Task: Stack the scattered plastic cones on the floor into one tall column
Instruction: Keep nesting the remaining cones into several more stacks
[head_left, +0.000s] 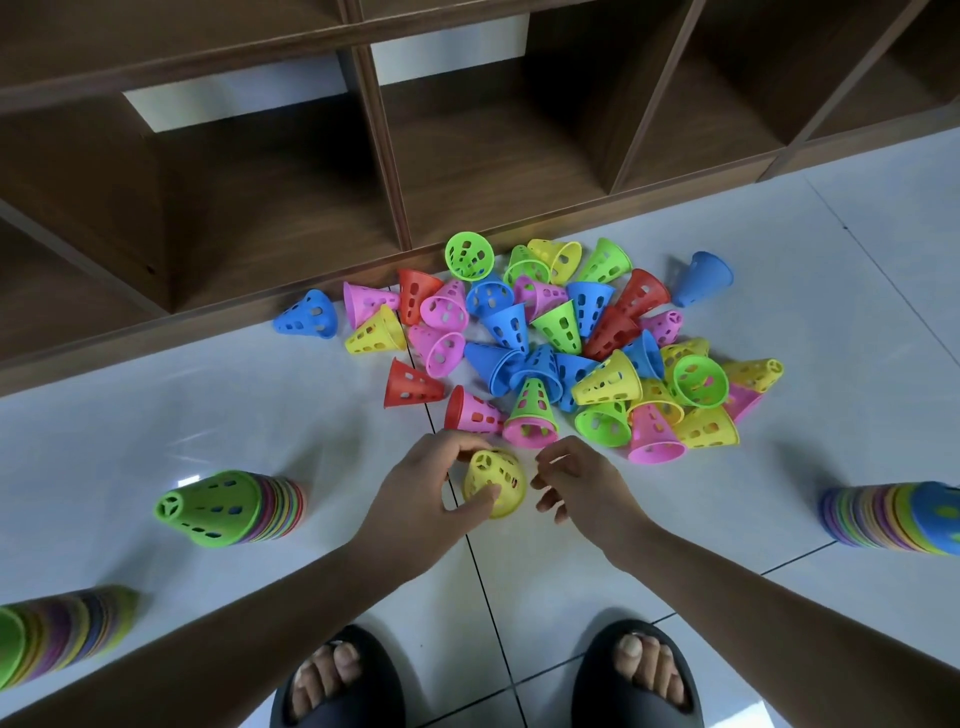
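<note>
Several loose perforated plastic cones in red, pink, blue, green and yellow lie in a heap on the white tiled floor. My left hand grips a yellow cone just in front of the heap, thumb and fingers curled round it. My right hand hovers close to the cone's right side, fingers loosely curled and holding nothing. A tall stacked column topped by a green cone stands to the left. Another stack topped by a blue cone stands at the right edge.
A dark wooden cubby shelf runs along the far side, right behind the heap. A third stack of cones shows at the bottom left. My feet in black slippers stand at the bottom centre. Bare tiles lie to the right.
</note>
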